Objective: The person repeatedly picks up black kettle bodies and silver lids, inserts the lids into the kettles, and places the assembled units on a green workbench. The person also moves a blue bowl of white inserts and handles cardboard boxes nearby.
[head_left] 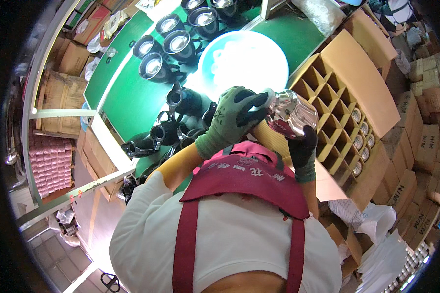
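A shiny silver glass flask liner point(296, 116) is held tilted in front of me, its narrow neck toward the left. My left hand point(230, 115), in a green and black glove, has its fingers closed around the neck end. My right hand point(303, 149), gloved alike, grips the wide end from below. Several black jug parts with spouts and handles point(183, 100) lie on the green table to the left of my left hand. Farther back, several black handled jugs point(180, 43) stand with shiny round tops facing up.
A round blue-rimmed basin point(204, 73) glares white beyond my hands. On the right, an open carton with cardboard dividers point(322, 105) has several silver liners point(363, 128) in its right cells. Stacked cartons point(415, 161) and white plastic bags point(376, 217) crowd the right side.
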{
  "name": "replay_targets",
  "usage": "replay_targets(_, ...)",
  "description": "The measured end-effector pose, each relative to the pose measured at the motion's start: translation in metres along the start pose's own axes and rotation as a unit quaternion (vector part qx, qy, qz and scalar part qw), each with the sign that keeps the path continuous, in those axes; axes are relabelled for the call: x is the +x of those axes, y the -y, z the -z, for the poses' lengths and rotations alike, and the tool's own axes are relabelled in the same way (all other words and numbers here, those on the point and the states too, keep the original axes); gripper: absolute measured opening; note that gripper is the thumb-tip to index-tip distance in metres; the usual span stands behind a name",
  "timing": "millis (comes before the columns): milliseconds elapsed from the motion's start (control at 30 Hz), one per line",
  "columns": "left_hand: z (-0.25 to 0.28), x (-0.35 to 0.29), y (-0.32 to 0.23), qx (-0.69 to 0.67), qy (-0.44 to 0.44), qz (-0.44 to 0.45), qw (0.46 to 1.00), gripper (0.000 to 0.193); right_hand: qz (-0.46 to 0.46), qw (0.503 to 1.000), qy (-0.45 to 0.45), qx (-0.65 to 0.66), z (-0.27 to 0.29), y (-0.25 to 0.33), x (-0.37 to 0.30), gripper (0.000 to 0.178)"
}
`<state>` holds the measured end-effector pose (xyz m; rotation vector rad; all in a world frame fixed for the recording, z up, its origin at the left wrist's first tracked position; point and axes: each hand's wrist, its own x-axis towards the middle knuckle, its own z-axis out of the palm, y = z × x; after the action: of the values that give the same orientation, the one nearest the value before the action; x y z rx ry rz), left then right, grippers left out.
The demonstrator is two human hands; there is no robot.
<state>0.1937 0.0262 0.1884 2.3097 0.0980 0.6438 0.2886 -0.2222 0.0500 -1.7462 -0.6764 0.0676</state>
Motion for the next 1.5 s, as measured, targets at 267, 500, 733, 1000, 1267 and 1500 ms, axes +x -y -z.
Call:
replay_targets(267,0.006,-0.027,-0.008,-0.017,-0.101,0.078,0.992,0.066,-0.251,0.902,0.001,0.351,-0.04,0.061,0.028,0.058)
replay_targets(500,0.041,-0.046,0.082,-0.395,-0.093,0.269,0.874,0.04,-0.09,0.97,0.164,0.158,-0.042,0.037,0.019,0.059)
replay_targets(733,0.104,-0.123,0.291,0.166,0.074,0.433,0.883,0.065,-0.039,0.972,0.148,0.176,-0.052,0.086,0.05,0.067)
replay_targets(1000,0.183,-0.109,0.246,-0.004,-0.158,0.363,0.918,0.033,-0.279,0.699,0.12,0.647,-0.053,0.09,0.044,0.07)
replay_targets(1267,0.164,-0.054,0.08,-0.385,0.078,0.302,0.868,0.057,-0.296,0.719,0.209,0.593,-0.059,0.066,0.033,0.054)
replay_targets(1500,0.125,-0.034,0.049,-0.34,0.179,0.294,0.876,0.044,-0.238,0.83,0.289,0.413,-0.04,0.085,0.048,0.07)
